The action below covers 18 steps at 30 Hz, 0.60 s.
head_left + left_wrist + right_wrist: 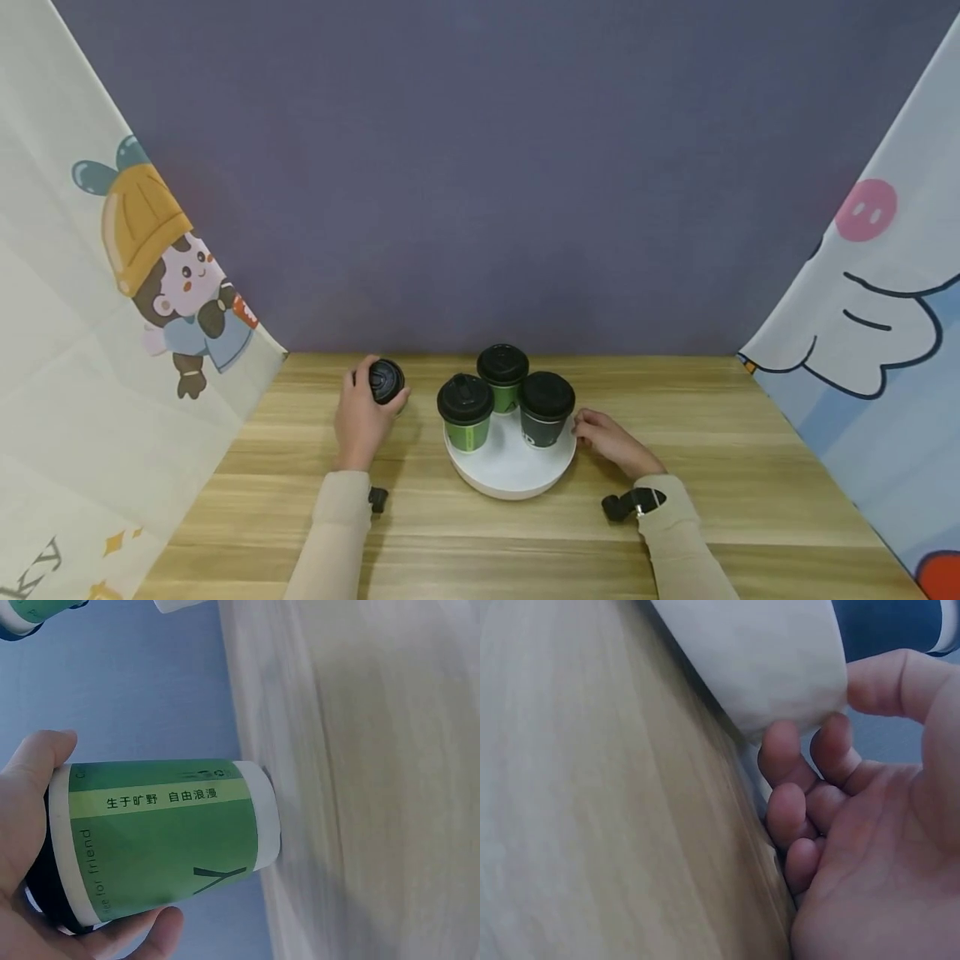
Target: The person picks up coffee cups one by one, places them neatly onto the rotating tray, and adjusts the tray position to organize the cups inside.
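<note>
My left hand (363,421) grips a green paper cup (165,832) by its black lid (387,381), thumb and fingers spread around it. That cup stands upright at the wood table's surface, left of a white round tray (502,475); whether its base touches the wood I cannot tell. On the tray stand a green cup (467,436) at the left, another green cup (506,397) at the back and a dark cup (543,429) at the right, all with black lids. My right hand (611,440) pinches the tray's right edge between thumb and curled fingers (781,750).
The wood table (450,558) ends at a dark grey-blue backdrop (510,183) just behind the cups. Printed cloths hang at both sides, a cartoon child (191,275) on the left one and a white cartoon figure (885,333) on the right.
</note>
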{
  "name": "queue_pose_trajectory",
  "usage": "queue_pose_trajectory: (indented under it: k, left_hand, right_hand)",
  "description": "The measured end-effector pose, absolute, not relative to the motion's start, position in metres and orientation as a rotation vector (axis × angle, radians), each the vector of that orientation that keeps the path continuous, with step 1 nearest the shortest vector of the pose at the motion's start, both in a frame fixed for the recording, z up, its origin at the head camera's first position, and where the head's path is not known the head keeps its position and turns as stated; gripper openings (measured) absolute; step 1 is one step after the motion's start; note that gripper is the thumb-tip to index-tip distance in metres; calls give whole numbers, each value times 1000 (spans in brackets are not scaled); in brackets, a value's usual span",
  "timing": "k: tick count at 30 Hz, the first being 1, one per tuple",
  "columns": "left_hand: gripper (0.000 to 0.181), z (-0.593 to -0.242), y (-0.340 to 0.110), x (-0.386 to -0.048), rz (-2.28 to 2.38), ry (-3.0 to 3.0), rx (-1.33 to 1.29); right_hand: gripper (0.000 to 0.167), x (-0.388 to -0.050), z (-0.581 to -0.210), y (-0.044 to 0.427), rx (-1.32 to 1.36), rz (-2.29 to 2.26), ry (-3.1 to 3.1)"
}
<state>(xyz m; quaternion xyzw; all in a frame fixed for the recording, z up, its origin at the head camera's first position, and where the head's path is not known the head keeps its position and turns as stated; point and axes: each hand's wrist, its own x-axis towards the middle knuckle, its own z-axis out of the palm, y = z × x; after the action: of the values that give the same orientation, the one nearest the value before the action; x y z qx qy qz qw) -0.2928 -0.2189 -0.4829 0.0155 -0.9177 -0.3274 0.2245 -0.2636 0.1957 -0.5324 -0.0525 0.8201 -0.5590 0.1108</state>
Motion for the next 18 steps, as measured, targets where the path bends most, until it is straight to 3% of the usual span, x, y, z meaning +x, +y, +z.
queue_pose_trajectory:
  k: [18]
  left_hand:
    - [81,-455,-213,-281,-771,-2585,-57]
  right_hand:
    - [13,-261,-532,200,-225,-1648,2362]
